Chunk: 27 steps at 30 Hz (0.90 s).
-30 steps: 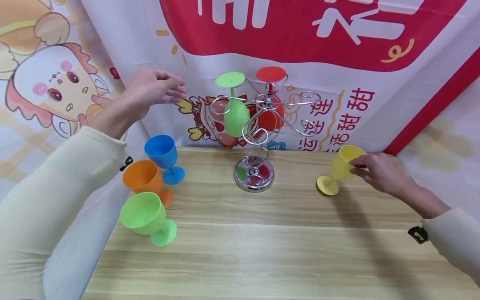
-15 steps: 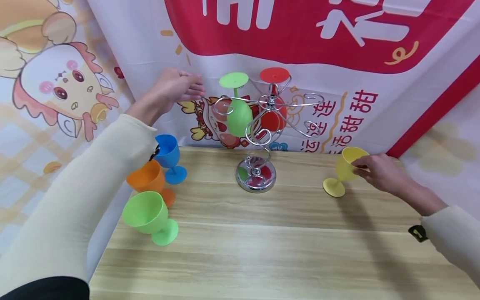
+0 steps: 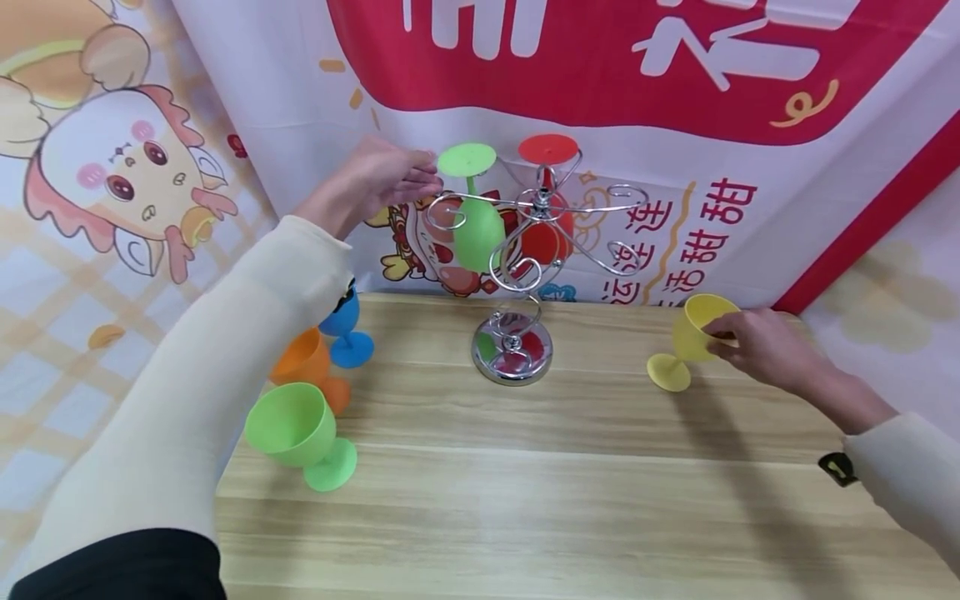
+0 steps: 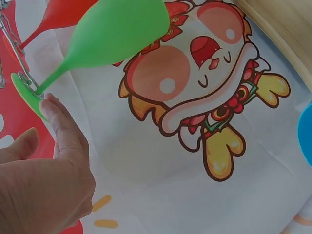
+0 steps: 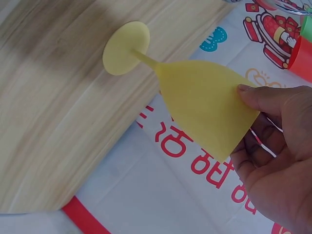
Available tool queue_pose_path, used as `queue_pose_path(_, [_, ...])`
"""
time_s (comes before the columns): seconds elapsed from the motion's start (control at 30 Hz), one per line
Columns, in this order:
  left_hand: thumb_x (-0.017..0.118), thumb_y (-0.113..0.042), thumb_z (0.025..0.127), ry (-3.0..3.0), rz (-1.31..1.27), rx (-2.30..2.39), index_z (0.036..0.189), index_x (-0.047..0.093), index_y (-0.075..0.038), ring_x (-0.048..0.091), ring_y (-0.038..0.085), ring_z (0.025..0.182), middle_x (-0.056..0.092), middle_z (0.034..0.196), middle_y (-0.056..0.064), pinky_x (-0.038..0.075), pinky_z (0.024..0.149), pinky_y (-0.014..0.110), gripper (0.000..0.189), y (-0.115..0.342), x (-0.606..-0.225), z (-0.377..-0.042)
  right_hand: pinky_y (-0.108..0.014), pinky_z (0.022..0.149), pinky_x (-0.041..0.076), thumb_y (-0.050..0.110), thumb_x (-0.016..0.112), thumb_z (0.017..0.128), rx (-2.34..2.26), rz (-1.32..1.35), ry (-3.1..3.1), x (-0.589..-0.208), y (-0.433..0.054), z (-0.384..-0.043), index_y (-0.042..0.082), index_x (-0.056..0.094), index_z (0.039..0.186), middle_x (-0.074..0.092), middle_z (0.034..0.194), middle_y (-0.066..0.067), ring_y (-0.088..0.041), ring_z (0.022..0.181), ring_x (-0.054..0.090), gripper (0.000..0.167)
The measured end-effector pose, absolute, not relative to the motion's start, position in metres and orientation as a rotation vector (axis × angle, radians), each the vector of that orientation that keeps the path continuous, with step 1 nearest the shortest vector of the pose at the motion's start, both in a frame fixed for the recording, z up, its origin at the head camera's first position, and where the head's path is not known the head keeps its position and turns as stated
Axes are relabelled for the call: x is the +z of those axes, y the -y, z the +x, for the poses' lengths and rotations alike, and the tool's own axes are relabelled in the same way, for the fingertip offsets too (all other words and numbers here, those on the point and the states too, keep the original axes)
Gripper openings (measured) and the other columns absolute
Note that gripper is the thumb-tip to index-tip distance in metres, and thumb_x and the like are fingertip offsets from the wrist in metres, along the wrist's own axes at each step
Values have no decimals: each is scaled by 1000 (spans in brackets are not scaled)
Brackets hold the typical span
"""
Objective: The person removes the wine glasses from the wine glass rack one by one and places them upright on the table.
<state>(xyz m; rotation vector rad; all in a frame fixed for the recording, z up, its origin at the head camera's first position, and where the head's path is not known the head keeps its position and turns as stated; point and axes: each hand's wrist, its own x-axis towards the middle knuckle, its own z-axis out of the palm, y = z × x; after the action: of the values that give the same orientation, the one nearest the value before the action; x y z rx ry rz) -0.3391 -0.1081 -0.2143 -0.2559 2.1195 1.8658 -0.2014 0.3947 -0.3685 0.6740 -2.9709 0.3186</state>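
Left hand: moved right since the earlier frame, fingers straight, bringing the light-green plastic goblet, inverted on the silvery wire rack, within touch. Right hand: pinching the yellow plastic goblet, worktop's far right.

On the wood-grained table, a blue goblet, an orange goblet and a green goblet stood at left, a chrome rack at rear centre, and a yellow goblet at rear right.
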Motion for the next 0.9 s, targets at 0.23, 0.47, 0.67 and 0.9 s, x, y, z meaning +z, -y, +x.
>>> queue_pose_path(0.23, [71, -23, 103, -2115, -275, 1848, 135, 68, -4, 77, 21, 100, 72, 112, 10, 63, 85, 24, 38, 101, -215, -343, -55, 74, 64, 7, 91, 81, 309, 659, 2913, -367, -393, -198, -3, 79, 111, 79, 99, -18, -35, 87, 76, 33])
queue_pose_path(0.47, [71, -21, 103, -2095, -303, 1859, 128, 69, -2, 77, 17, 82, 75, 94, 8, 62, 91, 25, 31, 95, -215, -345, -61, 78, 63, 11, 94, 79, 280, 592, 2829, -364, -391, -193, -5, 75, 116, 76, 108, -26, -43, 94, 74, 44])
queue_pose_path(0.67, [71, -16, 103, -2046, -370, 1897, 125, 69, -1, 72, 13, 71, 74, 90, 8, 62, 79, 19, 27, 92, -215, -349, -64, 84, 61, 8, 94, 78, 299, 566, 2799, -364, -391, -187, -7, 75, 116, 75, 111, -28, -46, 99, 72, 45])
queue_pose_path(0.9, [71, -15, 100, -1925, -469, 1986, 138, 66, -5, 75, 15, 78, 73, 107, 9, 61, 82, 19, 39, 87, -211, -355, -65, 84, 59, 5, 95, 76, 320, 583, 2737, -367, -394, -184, -8, 75, 112, 76, 107, -27, -46, 98, 72, 43])
